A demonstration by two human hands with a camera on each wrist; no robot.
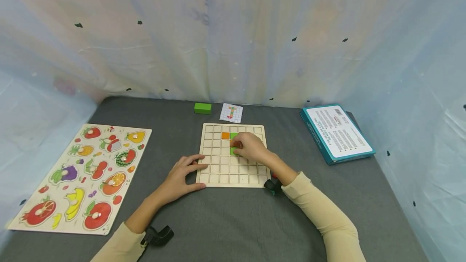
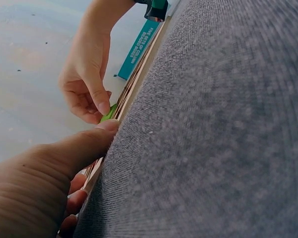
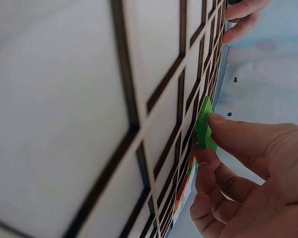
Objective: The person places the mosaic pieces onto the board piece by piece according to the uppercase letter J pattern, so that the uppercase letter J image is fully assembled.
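A wooden grid board [image 1: 214, 169] lies flat on the grey cloth. My right hand [image 1: 249, 146] is over its upper middle, pinching a green square tile [image 3: 204, 124] between thumb and fingers; the tile stands tilted right at the grid. An orange tile [image 1: 225, 135] sits in a square near the board's far side, with another green tile [image 1: 234, 135] beside it. More orange shows beneath the right fingers, partly hidden. My left hand [image 1: 180, 176] rests at the board's left edge with fingers spread, fingertips on the rim and thumb [image 2: 84, 146] at the near corner.
Behind the board lie a green block [image 1: 202, 108] and a pattern card [image 1: 231, 113]. A fruit puzzle board [image 1: 81, 179] is at left, and a teal box [image 1: 336, 132] at right. A small red piece [image 1: 274, 175] peeks out beside the right wrist. Pale curtains enclose the table.
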